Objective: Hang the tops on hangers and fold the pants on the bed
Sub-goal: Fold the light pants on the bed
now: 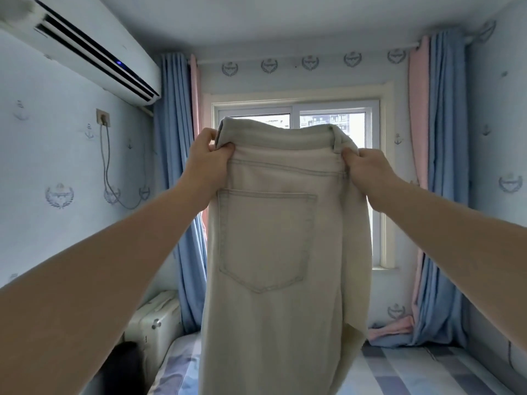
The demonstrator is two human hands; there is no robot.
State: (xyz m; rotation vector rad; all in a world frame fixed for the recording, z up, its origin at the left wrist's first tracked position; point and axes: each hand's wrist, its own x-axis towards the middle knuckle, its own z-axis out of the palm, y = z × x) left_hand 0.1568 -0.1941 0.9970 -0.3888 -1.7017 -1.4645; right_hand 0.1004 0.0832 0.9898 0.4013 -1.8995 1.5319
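A pair of pale beige denim pants (279, 252) hangs upright in mid-air in front of the far window (328, 118), back pocket facing the camera, legs dropping out of view above the blue-and-white checked bed (413, 372). The left hand (206, 163) grips the left end of the waistband, fingers curled tight on the cloth. The right hand (368, 169) pinches the right end beside a belt loop, fingers clamped on the fabric. Blue and pink curtains (439, 166) flank the window; a white air conditioner (94, 49) sits on the left wall
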